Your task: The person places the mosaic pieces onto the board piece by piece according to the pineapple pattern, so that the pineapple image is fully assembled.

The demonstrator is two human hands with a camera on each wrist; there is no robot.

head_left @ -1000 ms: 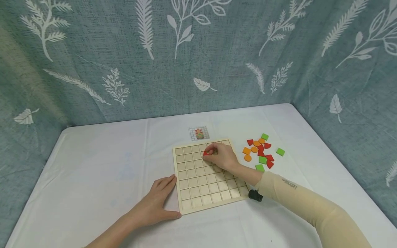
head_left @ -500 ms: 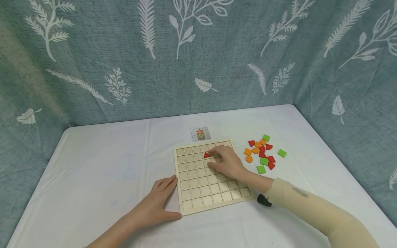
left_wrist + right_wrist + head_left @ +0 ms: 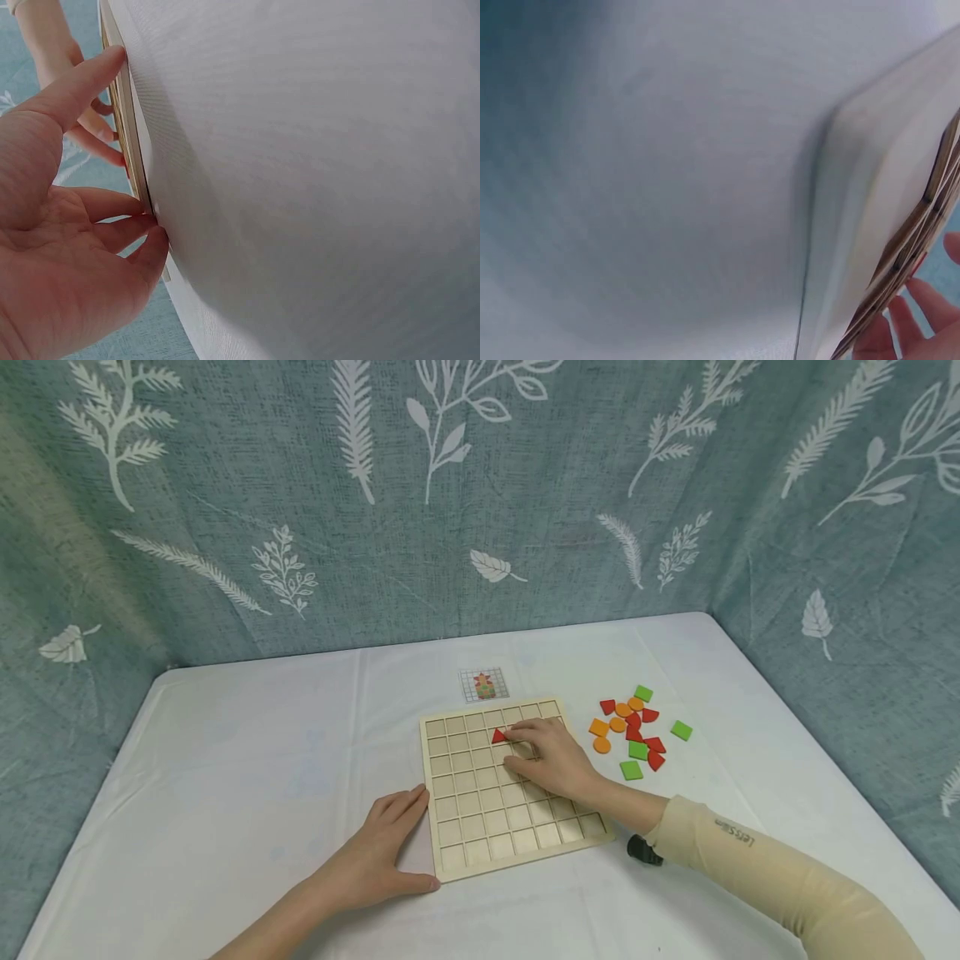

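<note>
In the head view, a pale wooden grid board (image 3: 471, 827) lies flat on the white table. A small red triangular-looking tile (image 3: 498, 737) sits in one of its upper cells. The index fingertip of my right hand (image 3: 558, 762) is right at the tile's right side, while the thumb stands apart, lower over the board. My left hand (image 3: 375, 856) rests along the board's left edge, thumb at the near corner and fingers higher up. In the left wrist view, its fingertips (image 3: 154, 244) touch the board's side. The right wrist view shows my right fingers (image 3: 906, 326) over the grid.
To the board's right lie several loose tiles: red pieces (image 3: 649, 716), orange discs (image 3: 602, 745), an orange square (image 3: 598, 727) and green squares (image 3: 632, 770). A small picture card (image 3: 468, 687) lies beyond the board. A leaf-patterned curtain (image 3: 390, 577) stands behind the table.
My right hand pinched the red tile a second ago; the thumb has since let go and the hand has shifted slightly right and nearer. The tile lies in its cell. My left hand stays put.
</note>
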